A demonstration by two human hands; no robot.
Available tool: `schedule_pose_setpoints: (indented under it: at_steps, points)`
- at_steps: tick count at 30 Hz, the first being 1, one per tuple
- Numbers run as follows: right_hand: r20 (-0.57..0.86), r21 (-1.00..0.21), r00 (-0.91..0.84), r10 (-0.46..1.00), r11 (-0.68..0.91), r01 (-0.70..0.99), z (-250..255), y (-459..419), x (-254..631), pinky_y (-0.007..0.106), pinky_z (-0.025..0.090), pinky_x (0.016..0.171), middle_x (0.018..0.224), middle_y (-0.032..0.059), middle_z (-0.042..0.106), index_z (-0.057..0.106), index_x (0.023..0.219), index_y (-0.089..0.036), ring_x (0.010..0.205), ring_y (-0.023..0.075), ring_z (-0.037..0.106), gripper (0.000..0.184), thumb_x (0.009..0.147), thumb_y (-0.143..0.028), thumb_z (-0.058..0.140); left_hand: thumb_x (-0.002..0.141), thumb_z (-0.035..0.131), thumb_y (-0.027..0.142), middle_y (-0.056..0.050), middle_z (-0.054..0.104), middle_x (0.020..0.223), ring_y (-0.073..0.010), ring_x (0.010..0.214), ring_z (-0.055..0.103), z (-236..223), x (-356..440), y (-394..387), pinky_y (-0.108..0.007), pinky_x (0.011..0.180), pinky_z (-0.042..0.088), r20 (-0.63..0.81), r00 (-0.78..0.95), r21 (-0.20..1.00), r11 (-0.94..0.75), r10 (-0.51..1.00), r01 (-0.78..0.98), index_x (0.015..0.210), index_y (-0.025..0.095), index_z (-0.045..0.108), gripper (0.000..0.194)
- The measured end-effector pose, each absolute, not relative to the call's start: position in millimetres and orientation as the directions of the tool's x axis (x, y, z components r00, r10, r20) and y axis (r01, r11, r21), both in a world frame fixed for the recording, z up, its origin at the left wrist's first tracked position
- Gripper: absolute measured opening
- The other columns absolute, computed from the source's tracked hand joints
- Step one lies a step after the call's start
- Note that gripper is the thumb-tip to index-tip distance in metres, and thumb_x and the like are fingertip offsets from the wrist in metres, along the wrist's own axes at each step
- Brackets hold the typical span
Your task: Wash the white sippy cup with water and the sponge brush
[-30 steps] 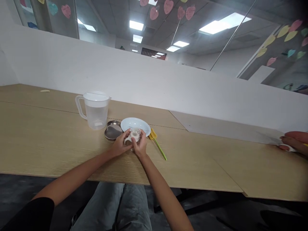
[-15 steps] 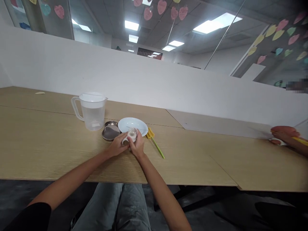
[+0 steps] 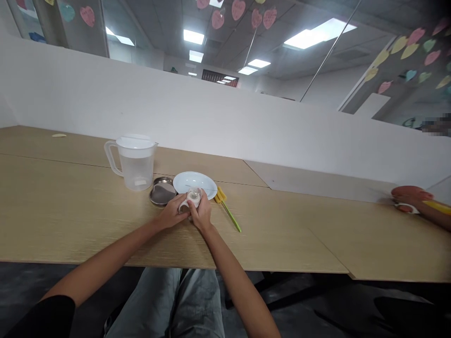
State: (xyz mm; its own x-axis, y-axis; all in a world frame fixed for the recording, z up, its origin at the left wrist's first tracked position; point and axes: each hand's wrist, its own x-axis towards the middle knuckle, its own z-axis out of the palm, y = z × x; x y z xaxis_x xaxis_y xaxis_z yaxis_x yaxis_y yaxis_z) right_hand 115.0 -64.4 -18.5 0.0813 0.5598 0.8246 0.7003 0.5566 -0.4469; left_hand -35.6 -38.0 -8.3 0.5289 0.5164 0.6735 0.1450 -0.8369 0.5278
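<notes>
Well, a small clear cup (image 3: pixel 193 195) is held just in front of the white plate (image 3: pixel 186 180), its domed clear end pointing up and away from the person, tilted slightly toward the plate, with a white handle (image 3: pixel 183 206) sticking out toward the lower left. Both hands are closed around it: the left hand (image 3: pixel 172 212) cups it from the side of the handle, and the right hand (image 3: pixel 202 214) pinches it from the other side, fingers curled over the body. Both forearms reach forward from the bench's near edge and converge at the cup. Left of the plate, almost touching its rim, lies a shallow steel dish (image 3: pixel 162 191), and beyond that dish stands a lidded plastic jug (image 3: pixel 136 163). Right of the plate lies a sponge bottle brush (image 3: pixel 225 206), its yellow head near the rim and its green handle angled toward the person. Well apart from the plate, at the bench (image 3: pixel 70 211)'s far right, a co-worker's blurred hand (image 3: pixel 408 199) holds something white and yellow.
</notes>
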Motion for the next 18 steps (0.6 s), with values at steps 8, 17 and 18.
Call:
schedule_pose_setpoints:
  at_steps: [8,17,18]
  points:
    - [0.824,-0.446,0.073,0.562,0.563,0.696,-18.1,-63.1,114.1,0.04,0.049,0.088,0.113,0.0153,0.061,0.046,0.126,-0.013,0.103,0.0248,0.059,0.053,0.09,-0.052,0.042,0.084,0.059,0.036,-0.014,0.056,0.129,-0.0262,0.117,0.053,-7.6,-35.4,-38.2,-0.04,0.101,0.042,0.68,0.526,0.53,-0.838,0.512,0.129,0.132,0.017,0.048,0.052]
    - [0.848,-0.382,0.044,0.528,0.552,0.741,-19.7,-64.4,117.6,0.04,0.049,0.086,0.115,0.0165,0.06,0.043,0.128,-0.012,0.101,0.0253,0.059,0.056,0.09,-0.053,0.041,0.085,0.058,0.034,-0.015,0.053,0.133,-0.0258,0.12,0.052,-8.2,-35.7,-37.8,-0.04,0.104,0.04,0.677,0.553,0.509,-0.852,0.486,0.125,0.133,0.016,0.047,0.052]
    - [0.853,-0.369,0.033,0.52,0.559,0.742,-19.3,-64.8,118.4,0.04,0.049,0.087,0.115,0.0169,0.06,0.044,0.128,-0.012,0.102,0.0254,0.059,0.056,0.09,-0.053,0.041,0.086,0.058,0.034,-0.015,0.053,0.133,-0.0256,0.12,0.052,-8.2,-35.8,-37.7,-0.04,0.104,0.04,0.678,0.554,0.505,-0.854,0.483,0.125,0.134,0.016,0.047,0.052]
